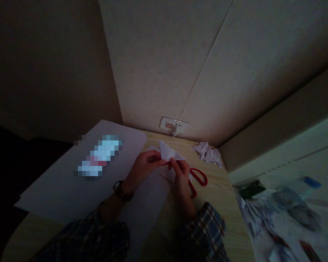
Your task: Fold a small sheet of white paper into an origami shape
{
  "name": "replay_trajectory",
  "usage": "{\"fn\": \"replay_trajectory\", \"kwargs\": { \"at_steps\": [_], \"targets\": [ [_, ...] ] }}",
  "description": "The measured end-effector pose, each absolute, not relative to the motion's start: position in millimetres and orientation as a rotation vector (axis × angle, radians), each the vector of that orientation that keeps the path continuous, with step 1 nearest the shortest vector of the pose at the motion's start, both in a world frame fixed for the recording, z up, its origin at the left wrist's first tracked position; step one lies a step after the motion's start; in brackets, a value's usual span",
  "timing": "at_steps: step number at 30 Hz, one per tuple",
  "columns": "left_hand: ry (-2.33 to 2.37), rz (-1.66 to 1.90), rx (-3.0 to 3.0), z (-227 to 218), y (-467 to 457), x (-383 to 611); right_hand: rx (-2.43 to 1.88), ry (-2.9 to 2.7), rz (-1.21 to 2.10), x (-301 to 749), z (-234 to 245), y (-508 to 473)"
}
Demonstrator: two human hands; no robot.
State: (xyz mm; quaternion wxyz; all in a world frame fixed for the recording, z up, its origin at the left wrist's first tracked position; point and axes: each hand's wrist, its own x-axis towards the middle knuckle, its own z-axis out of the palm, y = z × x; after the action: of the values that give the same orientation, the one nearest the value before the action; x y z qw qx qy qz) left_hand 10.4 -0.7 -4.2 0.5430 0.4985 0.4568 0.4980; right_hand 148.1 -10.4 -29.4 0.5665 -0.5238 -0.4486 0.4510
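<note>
A small folded piece of white paper (pixel 169 153) stands with its point up between both hands, over a wooden table (pixel 218 196). My left hand (pixel 144 167) pinches its left side with closed fingers. My right hand (pixel 182 174) pinches its lower right part, fingers pressed together. A watch sits on my left wrist. Both sleeves are plaid. Red-handled scissors (pixel 198 178) lie on the table just right of my right hand, partly hidden by it.
A large white sheet (pixel 57 189) covers the table's left half. Several small folded paper pieces (pixel 209 153) lie piled in the far right corner. A wall socket (pixel 173 125) sits on the wall behind. Cluttered papers lie low on the right.
</note>
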Motion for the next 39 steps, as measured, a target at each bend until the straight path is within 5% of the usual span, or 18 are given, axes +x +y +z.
{"fn": "replay_trajectory", "kwargs": {
  "at_steps": [39],
  "targets": [
    [1.208,1.449,1.079,7.1,1.3,-0.8,-1.181,-1.364,1.021,150.8,-23.7,-7.1]
  ]
}}
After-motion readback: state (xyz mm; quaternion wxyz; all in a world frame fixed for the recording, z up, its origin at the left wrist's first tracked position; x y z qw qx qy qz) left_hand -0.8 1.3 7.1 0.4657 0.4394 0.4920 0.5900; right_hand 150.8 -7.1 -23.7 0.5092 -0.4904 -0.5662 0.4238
